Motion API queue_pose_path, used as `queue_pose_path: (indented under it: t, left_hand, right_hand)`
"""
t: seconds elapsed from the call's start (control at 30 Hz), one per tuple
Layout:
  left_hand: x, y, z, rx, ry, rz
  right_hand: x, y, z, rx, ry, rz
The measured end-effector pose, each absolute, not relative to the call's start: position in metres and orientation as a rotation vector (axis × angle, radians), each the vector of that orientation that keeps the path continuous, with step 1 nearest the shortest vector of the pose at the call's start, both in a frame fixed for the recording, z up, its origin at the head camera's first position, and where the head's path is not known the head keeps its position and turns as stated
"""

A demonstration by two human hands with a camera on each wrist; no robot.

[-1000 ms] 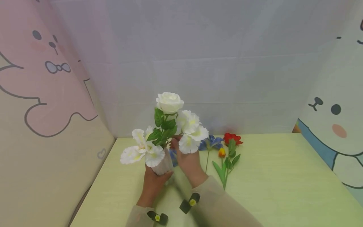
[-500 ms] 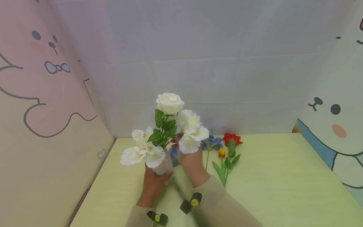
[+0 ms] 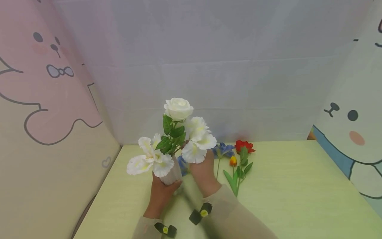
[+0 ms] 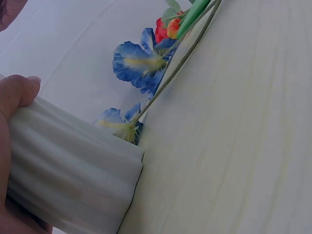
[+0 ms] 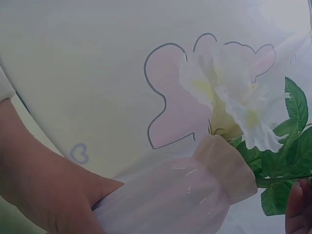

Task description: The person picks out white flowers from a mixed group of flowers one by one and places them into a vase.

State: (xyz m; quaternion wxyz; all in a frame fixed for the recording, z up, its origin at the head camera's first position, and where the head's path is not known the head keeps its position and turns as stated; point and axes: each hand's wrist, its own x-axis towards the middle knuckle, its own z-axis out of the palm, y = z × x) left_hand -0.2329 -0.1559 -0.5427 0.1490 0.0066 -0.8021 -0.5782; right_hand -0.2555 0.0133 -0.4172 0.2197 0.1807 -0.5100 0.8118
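Note:
My left hand [image 3: 162, 192] grips a white ribbed vase [image 3: 172, 175], its thumb across the side; the left wrist view shows the vase [image 4: 73, 170] tilted just over the tabletop. In the vase stand a white rose [image 3: 178, 109] with green leaves and a white iris [image 3: 150, 157] leaning left. Behind a second white iris [image 3: 198, 141], right of the rose, is my right hand [image 3: 203, 172], seemingly pinching its stem; the petals hide the fingertips. At the right wrist view's edge, right-hand fingers [image 5: 297, 209] show beside a green leafy stem.
On the pale table [image 3: 286, 186] lie a blue iris [image 3: 223, 150], another blue iris [image 3: 182, 165] partly behind the vase, a red flower [image 3: 244, 146] and an orange-yellow tulip [image 3: 233, 161]. A pale cloth wall [image 3: 209, 83] rises behind; printed panels flank both sides.
The right-hand white iris has turned and shifted slightly left and down, while my right hand barely moved. My left hand and the vase stay in place.

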Motion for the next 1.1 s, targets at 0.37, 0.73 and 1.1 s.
queue_pose_path:
  t: [0.37, 0.73, 1.1]
  left_hand:
    - [-0.233, -0.156, -0.543, 0.027, -2.311, -1.664]
    - [-0.231, -0.156, -0.544, 0.003, -2.298, -1.675]
    - [-0.232, -0.156, -0.540, 0.006, -2.301, -1.710]
  right_hand:
    - [-0.252, 0.010, -0.422, 0.396, -1.852, 1.767]
    - [-0.252, -0.004, -0.428, 0.369, -1.905, 1.754]
    - [-0.258, -0.007, -0.431, 0.440, -1.950, 1.772]
